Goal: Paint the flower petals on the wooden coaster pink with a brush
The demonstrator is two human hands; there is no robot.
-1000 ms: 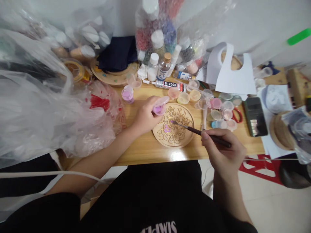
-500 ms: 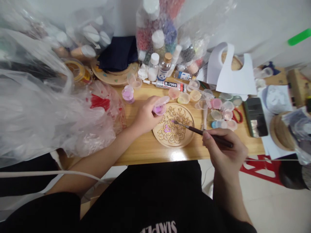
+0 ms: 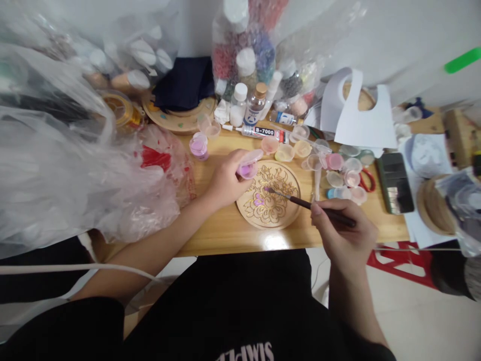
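Observation:
A round wooden disc (image 3: 282, 209) with a gold-outlined carved flower lies near the table's front edge. A few petals at its middle are filled purple. My left hand (image 3: 224, 181) holds a small open pot of purple paint (image 3: 247, 169) at the disc's upper left rim. My right hand (image 3: 345, 231) grips a thin dark paintbrush (image 3: 306, 204), its purple tip resting on the flower's centre.
Small paint pots (image 3: 340, 170) crowd the table right of the disc, with a glue tube marked B-7000 (image 3: 263, 132) and bottles (image 3: 255, 103) behind. Clear plastic bags (image 3: 63, 165) cover the left side. A phone (image 3: 394, 181) and red scissors (image 3: 368, 179) lie at the right.
The brush tip has shifted only slightly on the flower. The view has drifted a little; both hands stay where they were.

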